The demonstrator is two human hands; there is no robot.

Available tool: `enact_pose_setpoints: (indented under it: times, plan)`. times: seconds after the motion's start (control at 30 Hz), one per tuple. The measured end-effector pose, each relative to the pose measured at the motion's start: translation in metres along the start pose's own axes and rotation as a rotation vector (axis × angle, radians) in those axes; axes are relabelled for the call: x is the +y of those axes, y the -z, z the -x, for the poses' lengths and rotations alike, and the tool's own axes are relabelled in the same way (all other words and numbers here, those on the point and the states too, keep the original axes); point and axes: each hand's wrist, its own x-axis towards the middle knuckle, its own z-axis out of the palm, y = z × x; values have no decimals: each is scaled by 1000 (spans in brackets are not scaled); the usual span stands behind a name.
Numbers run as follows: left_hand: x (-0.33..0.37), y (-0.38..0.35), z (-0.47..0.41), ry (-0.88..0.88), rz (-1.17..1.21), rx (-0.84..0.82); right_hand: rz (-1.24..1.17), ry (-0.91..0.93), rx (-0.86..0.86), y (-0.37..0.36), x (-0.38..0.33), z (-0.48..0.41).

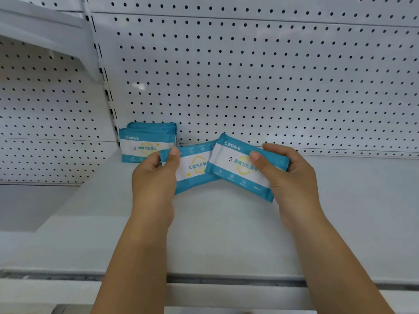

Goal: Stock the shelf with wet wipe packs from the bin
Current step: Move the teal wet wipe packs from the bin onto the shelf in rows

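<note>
Behind left hand [154, 180], stacked packs [145, 141] partly hidden, right pack [235, 165] overlapping left pack [192, 171]

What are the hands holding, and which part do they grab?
The left hand pinches the left wet wipe pack by its left end; the right hand grips the right wet wipe pack by its right end.

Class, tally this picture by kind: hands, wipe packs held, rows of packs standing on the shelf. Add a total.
Hands: 2, left hand and right hand.
Held packs: 2, left pack and right pack.
Rows on the shelf: 1, row of packs, too overlapped to count singly.
Total: 5.
</note>
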Motion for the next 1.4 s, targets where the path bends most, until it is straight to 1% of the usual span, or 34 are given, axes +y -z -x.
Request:
enact_pose_setpoints:
  times: [0.1,0.27,0.37,0.47,0.57,0.63,0.7,0.8,0.9,1.07,1.17,1.27,1.33,1.4]
  plan:
    - [1,-2,2,17,-45,-57,16,1,10,0,1,0]
    - [-4,-6,4,45,-145,-166,142,4,-50,-7,10,4]
    - [-2,-5,4,49,-146,-186,191,-2,-83,-8,12,5]
    - [2,-1,0,72,-42,-129,203,-4,-30,-6,15,2]
    - [7,7,-4,101,106,-33,205,3,105,-1,18,-2]
    - [10,12,-7,103,177,7,162,-30,168,1,17,-4]
    - [11,18,-9,99,218,23,147,-65,175,2,16,-4]
    - [11,21,-8,95,237,7,142,-90,146,-3,14,-2]
    - [11,21,-7,102,251,24,112,-146,126,-7,11,0]
    - [7,16,-5,134,270,93,-82,-295,150,-3,3,1]
    - [3,4,2,199,342,7,-195,-360,121,-3,2,1]
    - [0,-11,11,295,423,-162,-252,-408,87,-8,3,1]
    - [-1,-19,15,369,474,-281,-280,-427,104,-8,4,0]
    - [-1,-26,21,414,499,-345,-278,-423,125,-6,6,-2]
